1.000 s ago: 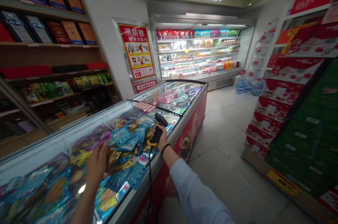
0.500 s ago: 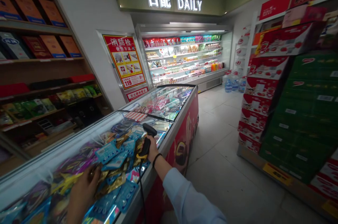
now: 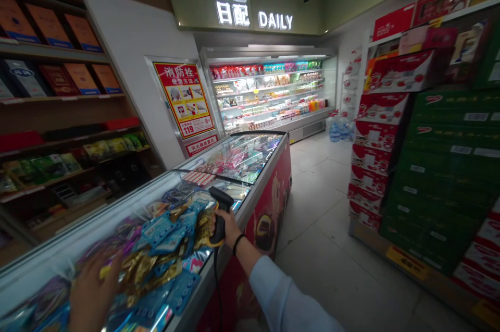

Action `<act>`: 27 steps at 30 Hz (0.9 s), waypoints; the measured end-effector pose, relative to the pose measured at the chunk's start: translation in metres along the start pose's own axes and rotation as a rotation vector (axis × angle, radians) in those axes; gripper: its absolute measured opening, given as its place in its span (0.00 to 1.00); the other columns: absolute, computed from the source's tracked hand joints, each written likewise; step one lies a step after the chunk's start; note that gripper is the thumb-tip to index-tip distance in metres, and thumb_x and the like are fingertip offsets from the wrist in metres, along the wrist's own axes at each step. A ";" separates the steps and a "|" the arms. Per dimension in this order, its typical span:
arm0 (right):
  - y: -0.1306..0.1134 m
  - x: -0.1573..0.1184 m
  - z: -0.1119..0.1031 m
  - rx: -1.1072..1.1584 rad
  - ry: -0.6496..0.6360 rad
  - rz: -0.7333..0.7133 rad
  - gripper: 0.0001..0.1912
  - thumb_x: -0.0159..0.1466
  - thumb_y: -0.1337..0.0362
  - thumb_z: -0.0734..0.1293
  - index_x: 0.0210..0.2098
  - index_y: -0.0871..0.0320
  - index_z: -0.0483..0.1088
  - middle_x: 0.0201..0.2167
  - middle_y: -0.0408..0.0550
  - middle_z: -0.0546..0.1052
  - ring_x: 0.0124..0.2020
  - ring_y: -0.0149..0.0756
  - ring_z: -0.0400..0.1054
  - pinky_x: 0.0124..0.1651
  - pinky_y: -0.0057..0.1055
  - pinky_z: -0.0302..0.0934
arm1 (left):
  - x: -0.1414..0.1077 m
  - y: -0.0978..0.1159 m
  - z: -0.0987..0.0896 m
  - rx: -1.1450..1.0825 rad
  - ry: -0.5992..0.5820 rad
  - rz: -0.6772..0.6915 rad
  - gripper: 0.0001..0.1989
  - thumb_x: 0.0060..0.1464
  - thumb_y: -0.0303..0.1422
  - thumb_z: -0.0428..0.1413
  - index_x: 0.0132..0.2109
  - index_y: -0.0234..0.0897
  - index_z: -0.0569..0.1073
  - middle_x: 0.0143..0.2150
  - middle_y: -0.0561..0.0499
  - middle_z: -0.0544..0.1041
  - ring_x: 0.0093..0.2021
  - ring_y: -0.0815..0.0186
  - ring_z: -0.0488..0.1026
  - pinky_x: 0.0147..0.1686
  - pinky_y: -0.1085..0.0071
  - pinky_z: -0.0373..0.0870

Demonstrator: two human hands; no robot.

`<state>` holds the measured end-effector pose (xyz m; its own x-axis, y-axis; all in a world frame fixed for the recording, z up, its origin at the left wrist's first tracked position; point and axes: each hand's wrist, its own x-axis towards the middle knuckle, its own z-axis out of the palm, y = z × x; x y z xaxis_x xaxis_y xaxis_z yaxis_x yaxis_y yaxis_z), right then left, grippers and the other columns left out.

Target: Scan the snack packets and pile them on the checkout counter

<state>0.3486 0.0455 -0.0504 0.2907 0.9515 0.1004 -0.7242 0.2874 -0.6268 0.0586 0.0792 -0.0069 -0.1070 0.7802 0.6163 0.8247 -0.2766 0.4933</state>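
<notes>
My right hand [image 3: 229, 225] is wrapped round a black and yellow handheld barcode scanner [image 3: 221, 197], whose cord hangs down past the freezer's front edge. The scanner is above the right side of the chest freezer [image 3: 269, 201]. My left hand [image 3: 94, 285], blurred by motion, is over the goods at the lower left with its fingers apart, and I see nothing in it. To its right lie gold packets [image 3: 136, 269] heaped with blue packets [image 3: 158, 230]. Purple packages [image 3: 127, 238] lie behind them.
Green cartons [image 3: 441, 165] and red-and-white cartons [image 3: 369, 157] are stacked on the right. A tiled floor aisle [image 3: 316, 207] runs between them and the freezer. Shelves [image 3: 50, 97] of boxes and bags line the left. A lit refrigerated display [image 3: 269, 92] and water bottles [image 3: 339, 130] stand at the back.
My left hand has moved left, away from the gold packets, and its fingers have spread. My right hand and the scanner have shifted slightly right. The view has tilted up a little.
</notes>
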 end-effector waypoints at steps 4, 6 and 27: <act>-0.005 -0.010 0.025 -0.006 -0.068 -0.021 0.14 0.47 0.59 0.70 0.30 0.58 0.64 0.14 0.35 0.68 0.11 0.27 0.60 0.13 0.24 0.54 | -0.001 -0.003 -0.046 -0.040 0.062 -0.056 0.22 0.49 0.55 0.45 0.38 0.46 0.73 0.56 0.52 0.73 0.57 0.53 0.69 0.58 0.52 0.63; 0.001 -0.016 0.045 -0.006 -0.111 0.002 0.14 0.47 0.59 0.70 0.29 0.57 0.64 0.14 0.35 0.68 0.11 0.27 0.60 0.14 0.25 0.55 | -0.003 -0.014 -0.071 -0.038 0.113 -0.043 0.21 0.49 0.54 0.46 0.38 0.46 0.74 0.55 0.52 0.74 0.55 0.53 0.70 0.58 0.53 0.63; 0.156 -0.091 0.206 -0.422 -0.801 0.426 0.12 0.49 0.58 0.71 0.26 0.58 0.66 0.15 0.40 0.71 0.11 0.29 0.62 0.15 0.25 0.57 | -0.096 -0.210 -0.235 0.459 0.297 -0.413 0.12 0.53 0.32 0.48 0.41 0.36 0.73 0.44 0.43 0.77 0.47 0.58 0.73 0.51 0.64 0.67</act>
<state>0.0801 0.0260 0.0021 -0.5605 0.8043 0.1974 -0.3438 -0.0091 -0.9390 -0.2351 -0.0699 -0.0257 -0.5571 0.5656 0.6080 0.8284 0.3276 0.4543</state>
